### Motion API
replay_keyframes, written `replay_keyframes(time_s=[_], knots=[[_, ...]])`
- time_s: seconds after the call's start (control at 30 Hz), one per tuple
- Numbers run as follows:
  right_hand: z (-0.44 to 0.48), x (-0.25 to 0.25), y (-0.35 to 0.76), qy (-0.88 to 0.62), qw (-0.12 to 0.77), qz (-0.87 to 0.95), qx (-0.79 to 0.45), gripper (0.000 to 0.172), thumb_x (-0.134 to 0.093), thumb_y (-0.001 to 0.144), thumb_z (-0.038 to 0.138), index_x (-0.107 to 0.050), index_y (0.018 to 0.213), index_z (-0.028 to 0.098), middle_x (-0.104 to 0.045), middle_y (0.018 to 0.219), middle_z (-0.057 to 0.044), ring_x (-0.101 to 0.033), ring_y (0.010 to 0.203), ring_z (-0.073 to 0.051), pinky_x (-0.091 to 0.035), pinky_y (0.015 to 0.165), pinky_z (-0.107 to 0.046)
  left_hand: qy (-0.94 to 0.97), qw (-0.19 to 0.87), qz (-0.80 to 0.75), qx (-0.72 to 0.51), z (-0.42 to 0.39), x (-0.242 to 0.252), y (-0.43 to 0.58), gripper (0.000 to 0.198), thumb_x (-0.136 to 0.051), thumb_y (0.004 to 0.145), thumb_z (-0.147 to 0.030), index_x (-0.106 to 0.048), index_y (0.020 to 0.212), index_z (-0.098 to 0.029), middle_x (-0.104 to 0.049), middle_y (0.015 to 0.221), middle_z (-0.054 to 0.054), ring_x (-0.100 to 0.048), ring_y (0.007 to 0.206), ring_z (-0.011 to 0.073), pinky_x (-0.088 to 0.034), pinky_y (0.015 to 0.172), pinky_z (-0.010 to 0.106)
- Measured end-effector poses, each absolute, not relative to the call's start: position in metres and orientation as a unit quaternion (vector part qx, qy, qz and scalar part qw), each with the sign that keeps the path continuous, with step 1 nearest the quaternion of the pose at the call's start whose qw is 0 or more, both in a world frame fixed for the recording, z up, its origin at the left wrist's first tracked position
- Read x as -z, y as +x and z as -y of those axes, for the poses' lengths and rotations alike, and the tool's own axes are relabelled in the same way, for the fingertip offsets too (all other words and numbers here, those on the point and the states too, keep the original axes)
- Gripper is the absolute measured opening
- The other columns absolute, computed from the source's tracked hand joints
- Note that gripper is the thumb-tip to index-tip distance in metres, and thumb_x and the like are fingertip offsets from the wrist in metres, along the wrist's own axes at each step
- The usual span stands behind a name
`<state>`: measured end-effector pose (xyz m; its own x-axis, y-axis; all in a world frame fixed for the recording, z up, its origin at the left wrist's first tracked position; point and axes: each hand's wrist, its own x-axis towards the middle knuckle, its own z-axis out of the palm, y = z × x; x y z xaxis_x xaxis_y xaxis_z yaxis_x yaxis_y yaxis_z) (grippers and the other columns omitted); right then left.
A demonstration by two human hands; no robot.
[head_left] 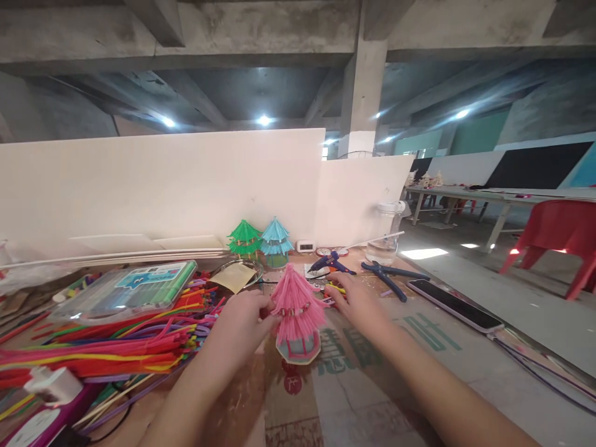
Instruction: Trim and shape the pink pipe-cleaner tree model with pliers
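Observation:
In the middle of the table a small pink pavilion model (298,301), with a tiered roof of fuzzy pipe cleaners, stands upright on a pale many-sided base. My left hand (249,316) is at its left side, thumb and fingers closed on the edge of the roof. Beyond the model's right side, my right hand (358,304) reaches forward with thumb and fingertips apart around a yellow-handled tool (336,287). That tool's kind is hard to make out, as the hand and the model partly cover it. Just past it lies a dark blue glue gun (333,264).
Green (244,239) and blue pavilion models (275,239) stand behind. Pipe cleaners (116,347) and a marker case (130,288) fill the left. Blue-handled pliers (391,276), a phone (456,305) and a clear jar (384,233) are right. A white board (162,192) closes the back.

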<state>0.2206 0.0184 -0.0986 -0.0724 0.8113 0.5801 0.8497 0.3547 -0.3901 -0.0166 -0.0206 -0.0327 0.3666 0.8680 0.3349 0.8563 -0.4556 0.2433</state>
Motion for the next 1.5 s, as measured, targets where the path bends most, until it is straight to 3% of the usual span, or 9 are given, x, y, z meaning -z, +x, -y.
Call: replay_keyframes(time_s=[0.13,0.3,0.5,0.63,0.83,1.13,1.27,1.33,1.5], knots=[[-0.025,0.103,0.227,-0.574,0.377,0.726,0.025,0.028,-0.047,0.094,0.029,-0.065,0.111,0.015,-0.071,0.108,-0.014,-0.066,0.099,-0.028,-0.05,0.086,-0.04,0.813,0.038,-0.556,-0.168,0.022,0.03,-0.023,0.019,-0.053,0.082,-0.023,-0.063,0.066,-0.021,-0.068,0.068,0.003,-0.062,0.066,0.0204,-0.035,0.059,0.026],[-0.035,0.113,0.234,-0.577,0.366,0.73,0.019,0.025,-0.05,0.092,0.022,-0.067,0.108,0.015,-0.07,0.112,-0.014,-0.065,0.103,-0.025,-0.048,0.09,-0.039,0.768,0.029,-0.592,-0.242,0.014,0.031,-0.031,0.026,-0.042,0.085,-0.023,-0.068,0.085,-0.022,-0.075,0.084,0.007,-0.068,0.079,0.0244,-0.042,0.067,0.03],[-0.035,0.124,0.226,-0.561,0.306,0.769,0.016,0.031,-0.052,0.086,0.012,-0.069,0.112,0.014,-0.07,0.113,-0.013,-0.063,0.107,-0.025,-0.048,0.093,-0.038,0.746,0.005,-0.587,-0.316,0.003,0.034,-0.032,0.024,-0.039,0.075,-0.014,-0.059,0.066,-0.022,-0.068,0.069,0.002,-0.064,0.068,0.0214,-0.043,0.061,0.029],[-0.03,0.13,0.214,-0.527,0.263,0.808,0.026,0.035,-0.053,0.083,0.008,-0.069,0.114,0.012,-0.068,0.118,-0.015,-0.059,0.112,-0.027,-0.044,0.1,-0.04,0.745,0.007,-0.559,-0.363,0.0,0.04,-0.03,0.027,-0.04,0.079,-0.017,-0.066,0.08,-0.022,-0.074,0.087,0.004,-0.067,0.084,0.0226,-0.049,0.073,0.031],[-0.031,0.132,0.212,-0.477,0.196,0.856,0.037,0.025,-0.051,0.082,0.008,-0.073,0.093,0.014,-0.069,0.108,-0.017,-0.06,0.107,-0.028,-0.044,0.099,-0.044,0.733,0.009,-0.578,-0.358,0.002,0.042,-0.026,0.03,-0.041,0.088,-0.028,-0.069,0.094,-0.023,-0.077,0.091,0.006,-0.069,0.084,0.0249,-0.048,0.069,0.031],[-0.043,0.141,0.22,-0.429,0.182,0.885,0.003,0.032,-0.044,0.086,0.01,-0.066,0.109,0.017,-0.07,0.103,-0.013,-0.065,0.097,-0.026,-0.051,0.085,-0.037,0.702,0.037,-0.594,-0.391,0.008,0.045,-0.02,0.033,-0.04,0.088,-0.038,-0.067,0.099,-0.024,-0.074,0.088,0.005,-0.068,0.082,0.0245,-0.047,0.069,0.031],[-0.043,0.145,0.225,-0.438,0.232,0.868,-0.037,0.035,-0.04,0.086,0.012,-0.062,0.114,0.015,-0.07,0.106,-0.015,-0.066,0.094,-0.027,-0.053,0.078,-0.038,0.706,-0.018,-0.536,-0.462,0.008,0.049,-0.016,0.022,-0.036,0.079,-0.019,-0.057,0.074,-0.022,-0.067,0.085,0.006,-0.062,0.086,0.0212,-0.047,0.075,0.03],[-0.042,0.146,0.228,-0.436,0.288,0.846,-0.104,0.036,-0.038,0.091,0.02,-0.058,0.121,0.015,-0.068,0.113,-0.016,-0.066,0.101,-0.026,-0.053,0.083,-0.038,0.743,-0.022,-0.509,-0.434,0.007,0.051,-0.016,0.02,-0.037,0.073,-0.013,-0.047,0.059,-0.023,-0.06,0.071,0.003,-0.058,0.073,0.0185,-0.045,0.067,0.028],[-0.044,0.151,0.23,-0.433,0.361,0.797,-0.216,0.037,-0.04,0.093,0.033,-0.06,0.12,0.019,-0.069,0.112,-0.014,-0.066,0.104,-0.026,-0.055,0.086,-0.04,0.738,-0.034,-0.541,-0.402,0.005,0.054,-0.02,0.024,-0.036,0.075,-0.011,-0.045,0.055,-0.023,-0.054,0.056,-0.001,-0.052,0.061,0.0172,-0.039,0.064,0.029]])
